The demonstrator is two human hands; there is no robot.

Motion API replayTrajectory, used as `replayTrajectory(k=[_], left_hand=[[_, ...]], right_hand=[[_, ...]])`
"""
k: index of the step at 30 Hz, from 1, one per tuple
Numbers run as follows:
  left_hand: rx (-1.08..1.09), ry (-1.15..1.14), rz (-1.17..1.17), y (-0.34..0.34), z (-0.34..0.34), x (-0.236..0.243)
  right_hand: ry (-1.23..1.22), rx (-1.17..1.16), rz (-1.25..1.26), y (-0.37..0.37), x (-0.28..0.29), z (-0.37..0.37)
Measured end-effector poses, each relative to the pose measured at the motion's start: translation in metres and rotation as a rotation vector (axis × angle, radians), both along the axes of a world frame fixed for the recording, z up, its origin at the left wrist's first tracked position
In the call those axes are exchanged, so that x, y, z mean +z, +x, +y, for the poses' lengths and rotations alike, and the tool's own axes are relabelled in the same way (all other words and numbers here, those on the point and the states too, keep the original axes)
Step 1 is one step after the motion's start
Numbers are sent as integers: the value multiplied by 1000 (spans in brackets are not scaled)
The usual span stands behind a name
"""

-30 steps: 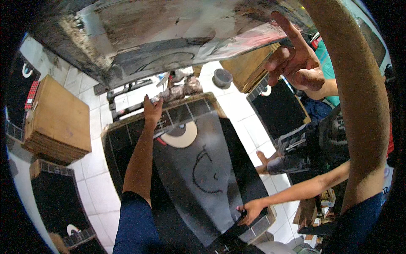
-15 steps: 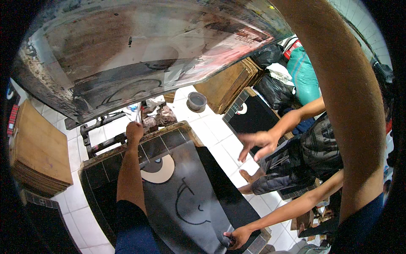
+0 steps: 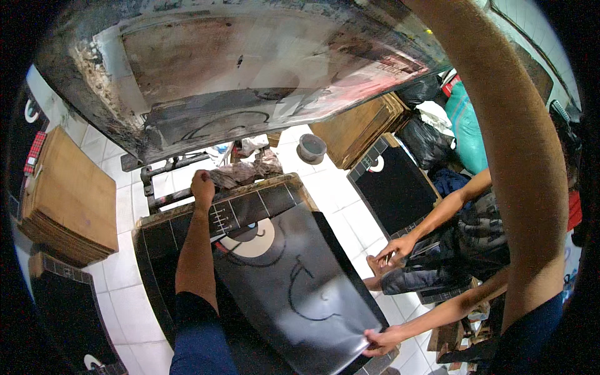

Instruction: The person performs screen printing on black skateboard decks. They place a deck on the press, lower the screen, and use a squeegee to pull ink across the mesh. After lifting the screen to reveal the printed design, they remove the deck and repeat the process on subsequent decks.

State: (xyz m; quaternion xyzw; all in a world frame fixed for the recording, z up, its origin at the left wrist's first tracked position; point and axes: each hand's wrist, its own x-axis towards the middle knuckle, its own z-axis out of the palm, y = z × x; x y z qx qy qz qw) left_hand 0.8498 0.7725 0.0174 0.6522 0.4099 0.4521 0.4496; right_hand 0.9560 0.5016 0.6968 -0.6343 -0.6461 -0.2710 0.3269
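Note:
My left hand (image 3: 203,186) lies at the far rim of a dark printing board (image 3: 156,240), fingers curled over its edge. A glossy black sheet (image 3: 312,281) with a cream circle and curved line drawing lies on the board. A co-worker's hand (image 3: 381,340) grips the sheet's near right corner. My right forearm (image 3: 506,162) rises along the right side to the top; its hand is out of view. A large stained printing screen (image 3: 250,69) hangs tilted overhead across the top.
A stack of brown boards (image 3: 69,194) stands left, another brown stack (image 3: 362,128) at back right. More black printed boards (image 3: 397,187) lie on the white tiled floor. A second co-worker hand (image 3: 397,247) reaches in at right. A small grey pot (image 3: 311,149) sits behind.
My left hand went from fingers spread to curled on the board's far edge. The co-worker's raised hand came down to the right side. The screen now fills more of the top.

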Motion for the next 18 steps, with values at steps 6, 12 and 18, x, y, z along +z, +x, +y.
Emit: replayTrajectory(k=[6, 12, 18], left_hand=[[270, -958, -996, -25, -16, 42], [-144, -55, 448, -6, -81, 93], [-299, -310, 394, 10, -70, 154]], right_hand=[[49, 67, 65, 4, -1, 4], [-12, 162, 105, 3, -7, 0], [-30, -76, 83, -6, -2, -3]])
